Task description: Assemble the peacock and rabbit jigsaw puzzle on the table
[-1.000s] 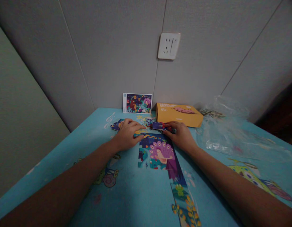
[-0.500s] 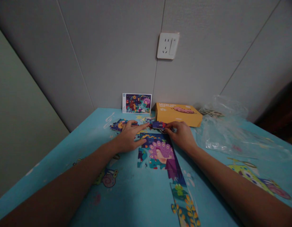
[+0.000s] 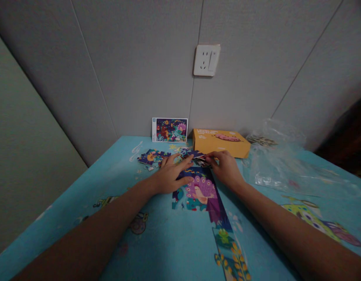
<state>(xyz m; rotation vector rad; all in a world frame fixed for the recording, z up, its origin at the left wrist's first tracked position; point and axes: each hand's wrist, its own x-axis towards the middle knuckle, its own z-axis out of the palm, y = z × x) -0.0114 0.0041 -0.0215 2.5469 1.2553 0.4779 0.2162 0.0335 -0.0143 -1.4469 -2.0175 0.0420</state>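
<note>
A partly joined jigsaw puzzle (image 3: 200, 192) with a pink peacock lies on the blue table cover, a strip of joined pieces running from it toward me. My left hand (image 3: 172, 175) is open over its upper left part, fingers spread and pointing right. Behind the puzzle, my right hand (image 3: 223, 166) pinches the edge of a dark blue puzzle piece (image 3: 197, 153), which is tilted above several loose pieces (image 3: 204, 163). More puzzle pieces (image 3: 153, 156) lie beyond my left hand. The fingers partly hide the loose pieces.
A picture card (image 3: 170, 130) leans against the wall beside a yellow box (image 3: 221, 143). Clear plastic bags (image 3: 274, 164) lie at the right, one with puzzle pieces (image 3: 260, 140) in it. A white socket (image 3: 206, 60) is on the wall above the blue cover (image 3: 157, 249).
My left hand has moved right, over the puzzle's upper left part. The piece in my right hand has tilted, and loose pieces show beneath it.
</note>
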